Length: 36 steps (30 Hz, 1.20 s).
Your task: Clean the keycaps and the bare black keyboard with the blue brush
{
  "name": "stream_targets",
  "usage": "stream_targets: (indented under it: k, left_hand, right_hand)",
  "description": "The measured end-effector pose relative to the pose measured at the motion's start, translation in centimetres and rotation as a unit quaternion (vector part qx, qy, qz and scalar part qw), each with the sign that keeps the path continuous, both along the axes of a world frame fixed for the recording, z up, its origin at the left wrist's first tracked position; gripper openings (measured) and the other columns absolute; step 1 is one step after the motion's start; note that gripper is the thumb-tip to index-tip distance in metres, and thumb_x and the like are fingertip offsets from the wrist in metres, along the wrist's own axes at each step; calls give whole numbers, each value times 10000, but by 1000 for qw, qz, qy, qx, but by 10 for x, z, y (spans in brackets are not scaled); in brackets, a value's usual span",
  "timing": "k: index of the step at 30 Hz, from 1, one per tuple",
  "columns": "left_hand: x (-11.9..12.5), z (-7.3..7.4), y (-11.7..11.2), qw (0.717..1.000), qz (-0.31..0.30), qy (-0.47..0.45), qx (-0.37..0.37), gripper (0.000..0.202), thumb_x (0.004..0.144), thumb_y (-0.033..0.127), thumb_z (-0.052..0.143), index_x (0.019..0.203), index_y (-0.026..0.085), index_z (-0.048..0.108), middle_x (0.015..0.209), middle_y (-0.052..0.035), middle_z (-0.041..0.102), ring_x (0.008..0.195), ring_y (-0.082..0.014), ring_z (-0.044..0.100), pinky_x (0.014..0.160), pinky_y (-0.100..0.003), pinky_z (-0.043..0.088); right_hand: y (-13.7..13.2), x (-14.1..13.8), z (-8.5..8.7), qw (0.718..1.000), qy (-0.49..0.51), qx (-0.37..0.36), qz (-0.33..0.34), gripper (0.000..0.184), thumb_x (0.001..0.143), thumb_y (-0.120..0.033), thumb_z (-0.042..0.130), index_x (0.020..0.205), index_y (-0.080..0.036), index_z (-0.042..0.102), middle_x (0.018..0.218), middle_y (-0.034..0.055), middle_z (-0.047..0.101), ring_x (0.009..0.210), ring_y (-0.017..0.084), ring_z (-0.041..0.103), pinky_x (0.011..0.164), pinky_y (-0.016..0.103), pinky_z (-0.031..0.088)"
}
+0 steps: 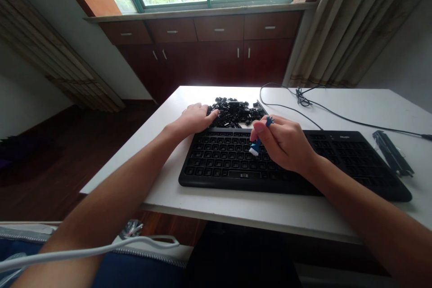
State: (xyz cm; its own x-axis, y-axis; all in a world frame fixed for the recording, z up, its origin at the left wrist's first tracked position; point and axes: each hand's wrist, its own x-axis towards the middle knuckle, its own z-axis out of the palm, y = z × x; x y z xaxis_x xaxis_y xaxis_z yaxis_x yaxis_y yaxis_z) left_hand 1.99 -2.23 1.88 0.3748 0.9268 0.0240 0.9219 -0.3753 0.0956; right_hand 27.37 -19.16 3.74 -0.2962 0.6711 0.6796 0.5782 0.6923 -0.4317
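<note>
A black keyboard (232, 180) lies on the white table with its keycaps off, showing rows of bare key sockets. In my right hand (286, 144) is a small blue brush (256, 146), pinched between thumb and fingers. Its white bristles point down over the middle of the key rows; I cannot tell whether they touch. My left hand (194, 118) lies flat by the keyboard's top left corner, fingers stretched and thumb apart. Beyond the keyboard is a heap of loose black keycaps (232, 111), close against the left thumb and fingertips.
A black cable (351, 122) runs across the table's back right, bundled partway. Right of the keyboard lies a long black plastic piece (392, 153). A white cord (101, 249) crosses the lower left, below the table's front edge. Cabinets (216, 58) stand under the window.
</note>
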Motion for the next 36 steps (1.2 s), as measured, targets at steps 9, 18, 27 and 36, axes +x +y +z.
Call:
stream_targets:
  k: [9, 18, 27, 36]
  left_hand:
    - [0, 2, -2, 1000, 2, -1, 1, 757, 1007, 703, 253, 1354, 170, 664, 1384, -201, 645, 1332, -395, 552, 1114, -508, 447]
    - [1, 2, -2, 1000, 0, 4, 1, 794, 1008, 700, 246, 1353, 119, 663, 1389, -234, 636, 1327, -404, 558, 1112, -508, 449]
    - [1, 2, -3, 1000, 2, -1, 1, 785, 1007, 693, 253, 1353, 120, 665, 1399, -239, 634, 1330, -411, 556, 1114, -524, 448]
    - [-1, -1, 1, 1000, 2, 4, 5, 795, 1001, 718, 239, 1353, 147, 664, 1369, -218, 647, 1305, -401, 569, 1104, -519, 456]
  right_hand:
    - [0, 0, 2, 999, 0, -3, 42, 465, 1117, -354, 435, 799, -152, 707, 775, 64, 708, 713, 132, 619, 679, 316, 457]
    - [-1, 1, 1, 998, 21, 6, 58, 477, 1126, -348, 403, 805, -175, 711, 756, 44, 699, 700, 132, 613, 707, 319, 481]
    - [-1, 2, -1, 997, -1, -9, 78, 476, 1128, -340, 395, 809, -174, 707, 779, 55, 712, 758, 147, 642, 751, 339, 489]
    - [0, 1, 0, 998, -19, -7, 58, 473, 1122, -354, 409, 797, -176, 702, 761, 49, 715, 733, 141, 636, 715, 319, 480]
